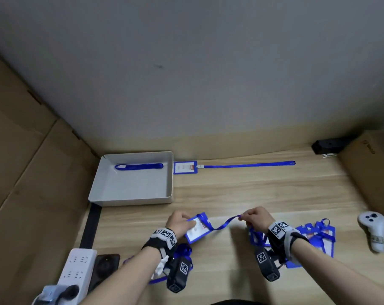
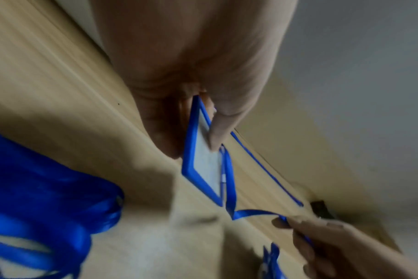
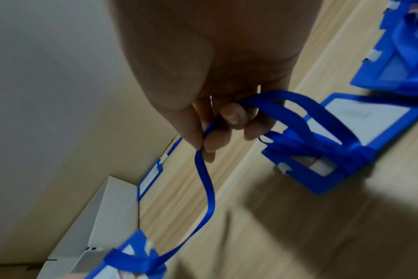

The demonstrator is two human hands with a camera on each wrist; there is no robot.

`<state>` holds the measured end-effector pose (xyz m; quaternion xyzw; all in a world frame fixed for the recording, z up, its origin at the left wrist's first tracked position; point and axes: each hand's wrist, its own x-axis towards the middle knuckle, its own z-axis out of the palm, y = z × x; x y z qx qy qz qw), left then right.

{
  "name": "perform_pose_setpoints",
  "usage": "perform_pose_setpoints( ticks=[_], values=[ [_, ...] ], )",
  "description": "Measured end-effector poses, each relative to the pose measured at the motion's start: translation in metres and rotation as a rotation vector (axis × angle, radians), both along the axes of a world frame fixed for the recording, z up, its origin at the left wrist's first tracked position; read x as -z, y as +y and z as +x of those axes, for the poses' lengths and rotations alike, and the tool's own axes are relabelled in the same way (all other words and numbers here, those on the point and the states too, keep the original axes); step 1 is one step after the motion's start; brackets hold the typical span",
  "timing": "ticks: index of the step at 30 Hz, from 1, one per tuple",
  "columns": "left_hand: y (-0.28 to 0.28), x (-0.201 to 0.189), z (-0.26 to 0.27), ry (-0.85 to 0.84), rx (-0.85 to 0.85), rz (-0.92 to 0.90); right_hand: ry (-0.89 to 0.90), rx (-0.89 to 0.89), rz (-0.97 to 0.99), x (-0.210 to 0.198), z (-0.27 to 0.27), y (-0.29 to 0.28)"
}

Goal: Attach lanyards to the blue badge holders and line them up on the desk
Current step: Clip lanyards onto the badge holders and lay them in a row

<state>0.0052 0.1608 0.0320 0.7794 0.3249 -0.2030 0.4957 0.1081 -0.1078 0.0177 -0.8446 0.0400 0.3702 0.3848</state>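
Head view, left hand (image 1: pixel 179 223) fingers pinching badge holder (image 1: pixel 195 230); right hand (image 1: pixel 256 217) fingers pinching lanyard (image 1: pixel 227 223), strap running left-right

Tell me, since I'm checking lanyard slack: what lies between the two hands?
In the head view, only the blue lanyard spans from the badge holder in the left hand to the right hand, sagging over bare desk.

Both forearms reach fwd over the desk (image 1: pixel 263 190), near its front edge, wrists strapped w/ camera rigs. Left hand (image 1: pixel 179 223) sits palm-down, thumb & fingers pinching the badge holder (image 1: pixel 195 230) by its left end. Right hand (image 1: pixel 256 219), knuckles up, fingers curled, thumb & forefinger pinching the lanyard (image 1: pixel 227 222), which sags between the hands.
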Motion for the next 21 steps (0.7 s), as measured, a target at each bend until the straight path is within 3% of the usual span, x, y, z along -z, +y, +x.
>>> perform_pose_setpoints(
  ticks=[3,7,9,12,15,21],
  values=[
    [0.003,0.004,-0.006,0.091,0.205,0.122,-0.021,0.009,-0.058,0.008,-0.002,0.002],
    [0.005,-0.003,-0.006,0.093,0.403,-0.003,-0.137,-0.366,-0.292,0.013,-0.005,0.016],
    [0.004,-0.009,-0.004,0.054,0.402,-0.109,-0.105,-0.405,-0.105,0.006,-0.009,0.032],
    [0.004,-0.014,-0.001,0.027,0.301,-0.164,0.080,-0.286,0.306,-0.004,-0.017,0.050],
    [0.009,-0.012,0.005,-0.016,0.246,-0.135,0.163,-0.288,0.381,-0.016,-0.023,0.057],
    [0.020,-0.007,0.020,-0.044,0.170,-0.066,0.073,-0.354,0.363,-0.023,-0.024,0.044]
  ],
)
